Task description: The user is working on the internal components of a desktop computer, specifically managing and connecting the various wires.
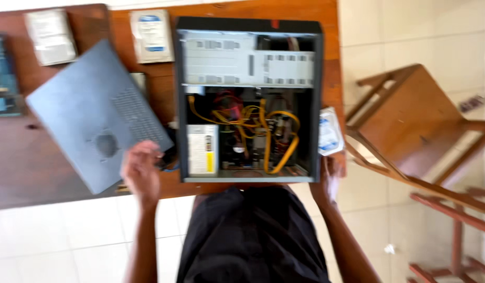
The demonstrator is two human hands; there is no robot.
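An open computer case (247, 99) lies flat on a wooden table (43, 157), showing metal drive bays, yellow cables (263, 126) and a white-labelled power unit (203, 149). My left hand (141, 173) rests at the near corner of the grey side panel (95, 112), which lies loose to the left of the case; whether the fingers grip it is blurred. My right hand (329, 178) presses against the case's near right corner, just under a hard drive (330, 131) at the table edge.
Two more hard drives (150, 34) (51, 36) lie at the table's far side, and a blue circuit board (3, 78) at the far left. A tipped wooden chair (410, 126) stands right of the table on a pale tiled floor.
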